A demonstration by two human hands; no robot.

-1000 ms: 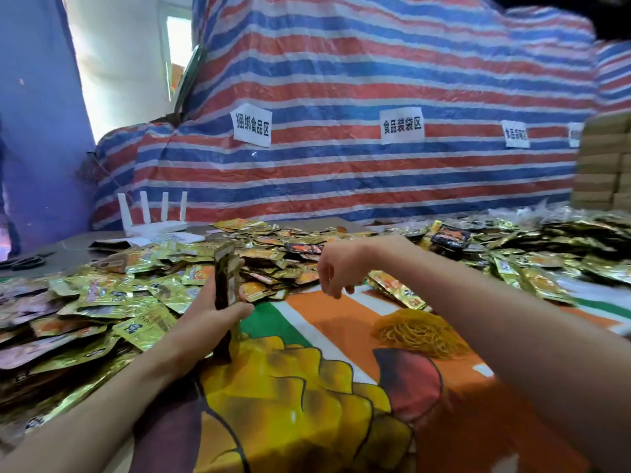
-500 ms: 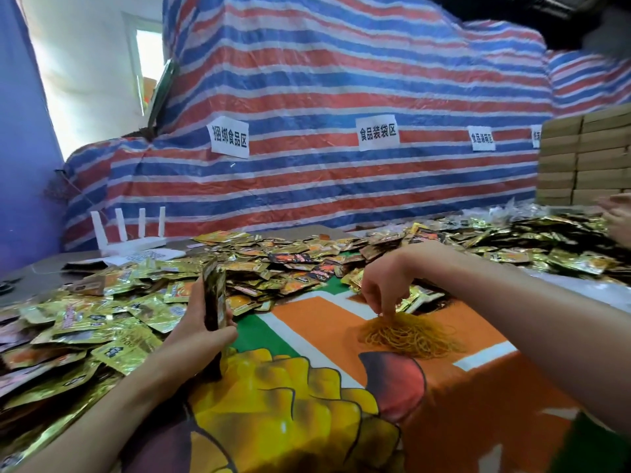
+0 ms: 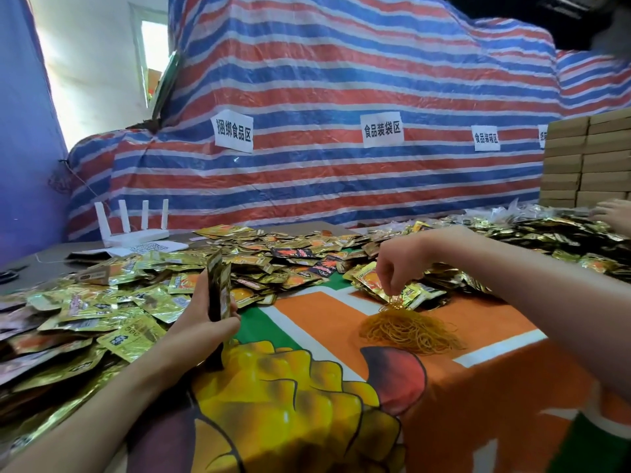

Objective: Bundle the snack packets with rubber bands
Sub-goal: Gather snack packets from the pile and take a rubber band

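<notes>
At our left the loose gold foil snack packets (image 3: 102, 312) lie heaped over the table, overlapping every way. Beside them our left hand (image 3: 201, 324) holds a small upright stack of dark-and-gold packets (image 3: 218, 288). Its fingers and thumb are curled round the stack's lower half, just above the orange, green and yellow printed cloth (image 3: 317, 319). We judge these pouches light and slick. Their foil faces will slide on one another, so the squeeze belongs across the flat faces, about mid-height, with the edges squared. Further right our right hand (image 3: 399, 268) hangs above the heap of thin yellow rubber bands (image 3: 409, 327), fingertips (image 3: 389, 285) pinched together on a few strands that rise from it. The bands look soft, stretchy and given to tangling. We would shake free one loop, then spread it over the stack's top.
</notes>
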